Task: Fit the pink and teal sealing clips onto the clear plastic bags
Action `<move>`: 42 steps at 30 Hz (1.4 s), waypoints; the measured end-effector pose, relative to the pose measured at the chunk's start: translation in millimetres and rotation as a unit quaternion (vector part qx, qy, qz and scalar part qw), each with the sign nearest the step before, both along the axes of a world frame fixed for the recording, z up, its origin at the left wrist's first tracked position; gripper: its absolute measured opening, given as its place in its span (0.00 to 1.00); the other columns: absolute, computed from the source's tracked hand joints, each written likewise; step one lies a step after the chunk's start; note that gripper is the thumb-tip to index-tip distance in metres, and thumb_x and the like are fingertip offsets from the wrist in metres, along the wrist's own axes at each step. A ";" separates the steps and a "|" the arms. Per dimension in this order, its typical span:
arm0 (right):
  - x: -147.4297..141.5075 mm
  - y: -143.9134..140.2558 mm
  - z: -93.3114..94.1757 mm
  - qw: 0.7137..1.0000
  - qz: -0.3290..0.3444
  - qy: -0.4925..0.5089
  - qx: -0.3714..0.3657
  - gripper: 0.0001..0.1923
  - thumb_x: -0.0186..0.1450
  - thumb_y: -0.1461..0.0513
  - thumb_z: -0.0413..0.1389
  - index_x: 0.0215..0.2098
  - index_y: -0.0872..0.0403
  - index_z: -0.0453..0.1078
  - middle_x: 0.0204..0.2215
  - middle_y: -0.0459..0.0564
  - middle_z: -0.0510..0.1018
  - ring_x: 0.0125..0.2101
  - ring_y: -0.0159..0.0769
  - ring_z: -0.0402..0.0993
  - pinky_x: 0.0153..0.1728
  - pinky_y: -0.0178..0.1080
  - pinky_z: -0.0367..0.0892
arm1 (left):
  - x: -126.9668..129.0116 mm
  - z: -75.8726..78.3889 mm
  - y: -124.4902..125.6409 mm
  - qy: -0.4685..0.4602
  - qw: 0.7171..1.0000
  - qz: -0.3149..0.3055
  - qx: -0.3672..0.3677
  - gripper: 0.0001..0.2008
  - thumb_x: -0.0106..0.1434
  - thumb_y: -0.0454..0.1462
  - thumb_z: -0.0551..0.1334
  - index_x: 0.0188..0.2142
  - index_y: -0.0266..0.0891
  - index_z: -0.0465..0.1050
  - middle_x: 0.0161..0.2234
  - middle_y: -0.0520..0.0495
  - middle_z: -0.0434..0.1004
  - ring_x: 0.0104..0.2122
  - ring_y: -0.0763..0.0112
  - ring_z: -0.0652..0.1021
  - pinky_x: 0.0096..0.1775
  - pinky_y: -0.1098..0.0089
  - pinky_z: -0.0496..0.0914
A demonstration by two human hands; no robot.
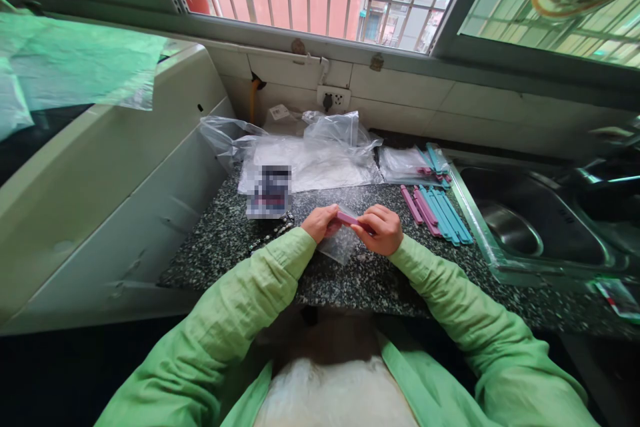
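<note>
Between the fingertips of both hands, a pink clip stick is pinched lengthwise, with a small clear plastic bag hanging from it over the speckled granite counter. Left hand: fingers curled shut on the stick's left end. Right hand: fingers closed over its right end and the bag's top edge. Both wrists emerge from green sleeves. Right of the stick, near it, lies a row of pink and teal clip sticks; beyond these, the steel sink. Behind the stick lie crumpled clear bags against the tiled wall; left of it, a blurred dark packet.
</note>
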State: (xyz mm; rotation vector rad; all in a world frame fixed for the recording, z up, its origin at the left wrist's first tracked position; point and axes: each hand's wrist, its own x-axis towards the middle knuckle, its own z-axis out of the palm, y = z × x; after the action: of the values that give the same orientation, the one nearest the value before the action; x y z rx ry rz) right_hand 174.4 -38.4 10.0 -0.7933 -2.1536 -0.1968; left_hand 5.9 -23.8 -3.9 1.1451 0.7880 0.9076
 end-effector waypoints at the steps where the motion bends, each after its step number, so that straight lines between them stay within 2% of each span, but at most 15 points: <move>1: 0.2 0.1 -0.2 1.000 -0.001 -0.002 -0.001 0.08 0.58 0.61 0.53 0.22 0.55 0.66 0.18 0.46 0.69 0.21 0.29 0.62 0.24 0.34 0.61 | 0.1 -0.1 0.1 -0.003 1.000 -0.001 -0.003 0.26 0.50 0.56 0.55 0.19 0.32 0.65 0.09 0.58 0.51 0.09 0.84 0.53 0.14 0.76 0.45; 11: 0.4 -1.7 2.9 1.000 0.005 0.023 0.011 0.06 0.57 0.61 0.54 0.23 0.54 0.66 0.18 0.46 0.69 0.21 0.29 0.62 0.24 0.34 0.61 | -1.2 -5.2 2.2 -0.023 0.999 -0.016 -0.039 0.27 0.50 0.56 0.55 0.24 0.30 0.68 0.11 0.59 0.50 0.10 0.85 0.51 0.14 0.76 0.43; 18: 1.4 -0.2 2.9 1.000 -0.002 0.021 0.015 0.06 0.57 0.61 0.54 0.24 0.54 0.66 0.19 0.46 0.69 0.22 0.30 0.63 0.25 0.34 0.61 | 1.1 -2.1 3.6 0.040 0.999 0.010 -0.010 0.29 0.49 0.58 0.53 0.23 0.32 0.67 0.10 0.59 0.50 0.10 0.84 0.51 0.15 0.75 0.45; 23: 3.3 1.4 4.5 0.999 -0.012 0.013 0.031 0.05 0.56 0.61 0.55 0.25 0.54 0.66 0.20 0.47 0.70 0.23 0.30 0.63 0.26 0.34 0.61 | 1.6 5.1 3.2 0.123 0.988 0.068 0.070 0.26 0.53 0.55 0.52 0.18 0.33 0.67 0.11 0.56 0.56 0.13 0.82 0.56 0.18 0.75 0.50; 27: 4.5 3.1 5.9 0.998 -0.028 0.007 0.047 0.07 0.55 0.60 0.57 0.24 0.54 0.65 0.20 0.46 0.71 0.23 0.31 0.63 0.26 0.34 0.61 | 1.0 9.4 2.0 0.141 0.981 0.077 0.106 0.26 0.55 0.53 0.50 0.18 0.33 0.67 0.13 0.54 0.58 0.15 0.80 0.58 0.20 0.74 0.52; 35: 12.7 8.2 9.2 0.992 -0.068 -0.092 0.059 0.10 0.57 0.57 0.54 0.23 0.55 0.66 0.21 0.47 0.70 0.25 0.31 0.61 0.27 0.34 0.58 | -4.4 8.2 4.3 0.149 0.975 0.105 0.128 0.27 0.54 0.55 0.49 0.20 0.33 0.69 0.13 0.55 0.57 0.14 0.80 0.57 0.19 0.74 0.52; 42: 19.6 6.9 19.7 0.977 -0.115 -0.178 0.032 0.13 0.61 0.57 0.49 0.23 0.55 0.66 0.22 0.48 0.70 0.25 0.32 0.61 0.27 0.35 0.55 | -9.3 6.8 9.1 0.160 0.969 0.138 0.126 0.27 0.54 0.55 0.49 0.20 0.33 0.69 0.13 0.55 0.57 0.14 0.80 0.57 0.19 0.74 0.52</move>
State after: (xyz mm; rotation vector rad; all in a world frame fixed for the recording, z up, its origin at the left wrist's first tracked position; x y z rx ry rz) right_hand 193.9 -31.5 29.7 -1.0331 -2.3674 -0.5632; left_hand -3.3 -14.6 3.0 1.4511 1.1395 1.0913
